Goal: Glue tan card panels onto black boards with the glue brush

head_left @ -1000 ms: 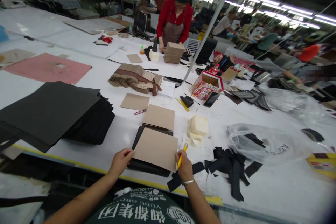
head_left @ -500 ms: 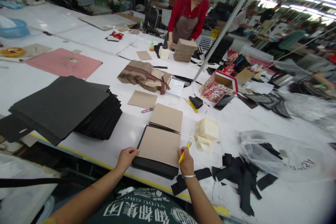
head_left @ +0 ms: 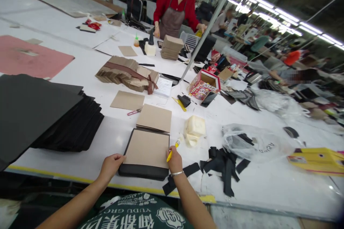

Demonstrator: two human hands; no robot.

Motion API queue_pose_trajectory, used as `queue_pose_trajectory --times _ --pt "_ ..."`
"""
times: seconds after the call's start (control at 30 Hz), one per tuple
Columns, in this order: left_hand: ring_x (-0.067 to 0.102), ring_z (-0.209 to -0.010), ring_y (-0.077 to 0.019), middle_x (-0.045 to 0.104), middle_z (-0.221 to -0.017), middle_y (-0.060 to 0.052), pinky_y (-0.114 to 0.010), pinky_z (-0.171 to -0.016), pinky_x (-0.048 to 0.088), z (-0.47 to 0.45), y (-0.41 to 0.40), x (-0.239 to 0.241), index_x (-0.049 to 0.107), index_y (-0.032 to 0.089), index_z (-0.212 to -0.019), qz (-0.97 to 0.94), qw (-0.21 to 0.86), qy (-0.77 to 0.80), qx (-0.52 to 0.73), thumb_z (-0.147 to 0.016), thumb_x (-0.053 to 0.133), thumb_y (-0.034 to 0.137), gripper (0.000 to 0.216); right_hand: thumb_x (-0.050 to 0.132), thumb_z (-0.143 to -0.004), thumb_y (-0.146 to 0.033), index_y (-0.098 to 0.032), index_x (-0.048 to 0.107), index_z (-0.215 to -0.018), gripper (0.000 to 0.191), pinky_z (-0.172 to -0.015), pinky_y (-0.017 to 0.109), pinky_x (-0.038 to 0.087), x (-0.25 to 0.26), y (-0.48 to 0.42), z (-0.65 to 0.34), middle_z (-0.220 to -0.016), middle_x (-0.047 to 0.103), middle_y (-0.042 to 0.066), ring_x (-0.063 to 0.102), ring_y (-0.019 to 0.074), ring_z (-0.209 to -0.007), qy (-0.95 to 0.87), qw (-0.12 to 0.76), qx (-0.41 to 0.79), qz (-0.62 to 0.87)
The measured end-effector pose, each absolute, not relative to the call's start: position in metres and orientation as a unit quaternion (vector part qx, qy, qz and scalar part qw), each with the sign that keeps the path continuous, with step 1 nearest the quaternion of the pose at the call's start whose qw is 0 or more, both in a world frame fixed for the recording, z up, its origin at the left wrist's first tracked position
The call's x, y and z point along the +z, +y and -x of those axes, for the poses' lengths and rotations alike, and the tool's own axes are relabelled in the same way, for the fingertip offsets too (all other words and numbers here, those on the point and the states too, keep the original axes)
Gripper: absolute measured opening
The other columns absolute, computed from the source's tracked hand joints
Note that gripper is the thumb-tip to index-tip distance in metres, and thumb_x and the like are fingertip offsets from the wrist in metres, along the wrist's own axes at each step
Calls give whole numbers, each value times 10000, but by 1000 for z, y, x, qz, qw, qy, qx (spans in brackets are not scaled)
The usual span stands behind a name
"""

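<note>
A tan cardboard sheet (head_left: 147,147) lies on black sheet material (head_left: 142,171), whose near strip shows along the front. At its left edge my left hand (head_left: 112,166) is closed, thumb and fingertips pinching the cardboard's side. My right hand (head_left: 175,161) is wrapped round a yellow-handled brush (head_left: 169,156), bristles pointing away, and rests against the cardboard's right edge. Just beyond, more tan cardboard pieces (head_left: 154,118) lie stacked. To the right of the brush stands a cream-coloured glue container (head_left: 195,127). Black strips (head_left: 192,171) lie scattered by my right wrist.
A tall stack of black sheets (head_left: 80,125) stands at left. Thread snips (head_left: 133,112), a tied cardboard bundle (head_left: 120,73) and a red box (head_left: 204,86) lie farther back. A plastic bag (head_left: 252,143) is at right. A person in red (head_left: 174,7) stands across the table, near a metal pole (head_left: 206,30).
My view has swung to the right, so the table's things sit farther left. Both hands stay at the cardboard's sides. The person opposite has moved one hand off the cardboard stack, out to the right.
</note>
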State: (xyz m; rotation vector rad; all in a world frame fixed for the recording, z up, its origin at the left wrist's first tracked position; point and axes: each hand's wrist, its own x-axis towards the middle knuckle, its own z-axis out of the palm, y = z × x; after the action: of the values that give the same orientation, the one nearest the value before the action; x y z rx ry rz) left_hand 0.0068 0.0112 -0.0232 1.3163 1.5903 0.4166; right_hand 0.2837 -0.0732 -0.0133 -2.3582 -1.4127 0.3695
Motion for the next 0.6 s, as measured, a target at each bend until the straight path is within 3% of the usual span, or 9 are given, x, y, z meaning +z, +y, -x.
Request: queue_pose_trajectory --times 0.6 --pt "591 -663 -178 667 -647 -20 -234 -613 414 -7 15 -33 666 148 -664 -548 494 655 163 -632 547 443 320 390 -855 -276 -184 478 -891 132 -513 203 271 -15 -69 -282 -612 537 -22 506 110 -538 -507 128 142 840"
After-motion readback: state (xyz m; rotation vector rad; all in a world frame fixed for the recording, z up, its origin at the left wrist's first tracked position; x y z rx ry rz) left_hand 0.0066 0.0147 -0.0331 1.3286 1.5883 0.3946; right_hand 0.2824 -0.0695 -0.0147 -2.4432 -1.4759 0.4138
